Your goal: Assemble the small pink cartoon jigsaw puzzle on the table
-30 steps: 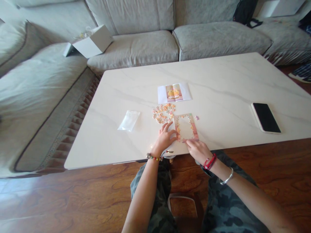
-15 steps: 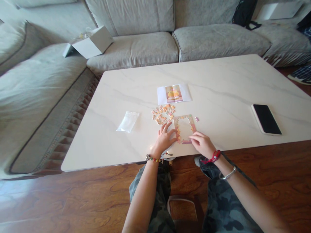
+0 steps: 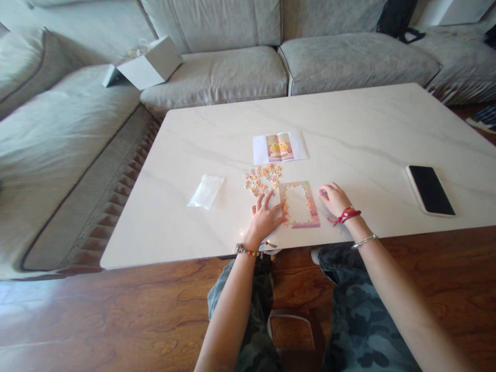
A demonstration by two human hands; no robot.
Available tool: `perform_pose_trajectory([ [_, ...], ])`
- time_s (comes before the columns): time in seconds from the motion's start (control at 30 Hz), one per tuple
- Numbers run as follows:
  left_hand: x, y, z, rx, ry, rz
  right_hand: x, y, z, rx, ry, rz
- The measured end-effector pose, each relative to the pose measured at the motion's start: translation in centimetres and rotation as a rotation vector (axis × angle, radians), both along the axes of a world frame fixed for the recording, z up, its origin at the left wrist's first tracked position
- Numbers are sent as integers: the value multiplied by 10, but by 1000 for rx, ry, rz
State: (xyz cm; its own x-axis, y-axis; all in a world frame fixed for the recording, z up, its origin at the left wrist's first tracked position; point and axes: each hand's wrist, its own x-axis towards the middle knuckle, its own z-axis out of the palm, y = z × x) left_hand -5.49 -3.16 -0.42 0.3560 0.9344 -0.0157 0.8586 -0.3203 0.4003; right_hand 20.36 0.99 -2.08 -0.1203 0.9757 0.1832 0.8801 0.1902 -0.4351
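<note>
A partly assembled jigsaw puzzle (image 3: 306, 225), with a joined pink, yellow and green border around a pale centre, lies near the table's front edge. My left hand (image 3: 264, 219) rests at its left side, fingers spread and thumb touching the border. Just beyond those fingers is a pile of loose puzzle pieces (image 3: 253, 184), mostly orange and white. To the right of the border, my right hand (image 3: 336, 200) is pinched low over the table. A small pinkish puzzle piece (image 3: 320, 192) shows at its fingertips, partly hidden by them.
Behind the pile lies a creased picture sheet (image 3: 281, 147) with two yellow figures. A clear plastic bag (image 3: 206, 191) is on the left, a phone (image 3: 431, 190) on the right. The white table (image 3: 186, 139) stands before a grey sofa (image 3: 232, 72) holding a white box (image 3: 151, 64).
My right hand has moved from the border's lower right corner out to the right, where the stray pink piece lay, and now pinches it. My left hand stays at the border's left side.
</note>
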Motion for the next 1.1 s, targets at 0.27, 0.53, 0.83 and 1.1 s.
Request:
perform_pose_trajectory([
  [0.27,1,1,-1,0,10,3,-13,-43,19,-309,572,-115],
  [0.53,2,1,-1,12,17,10,-59,-73,32,-470,577,76],
  [0.83,1,0,0,18,21,24,-65,-61,31,-500,535,89],
  [1.1,-7,1,1,29,11,14,-85,-47,21,-510,474,234],
])
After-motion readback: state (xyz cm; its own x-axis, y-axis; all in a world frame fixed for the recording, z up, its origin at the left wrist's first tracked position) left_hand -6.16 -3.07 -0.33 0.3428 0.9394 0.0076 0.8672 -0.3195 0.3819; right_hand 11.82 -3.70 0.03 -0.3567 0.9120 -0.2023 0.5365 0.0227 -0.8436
